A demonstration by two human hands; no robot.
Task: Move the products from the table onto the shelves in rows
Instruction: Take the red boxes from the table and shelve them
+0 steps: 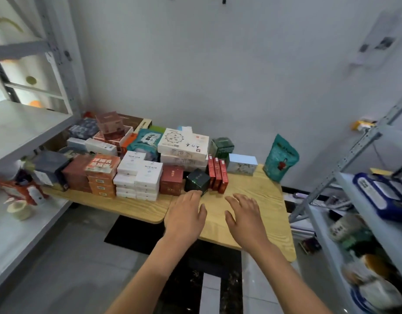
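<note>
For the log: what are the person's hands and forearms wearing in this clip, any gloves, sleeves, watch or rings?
Nothing that shows. The left hand and right hand are bare, with no gloves, and no rings can be made out. Both forearms are uncovered down to the bottom edge of the picture: no sleeve, cuff, watch or wristband is in view.

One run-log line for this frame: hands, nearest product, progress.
left hand open, fingertips at dark green box | right hand open above table, holding nothing | products still piled on table

boxes stacked on table L+ctr | bag R rear | shelves L & R
</note>
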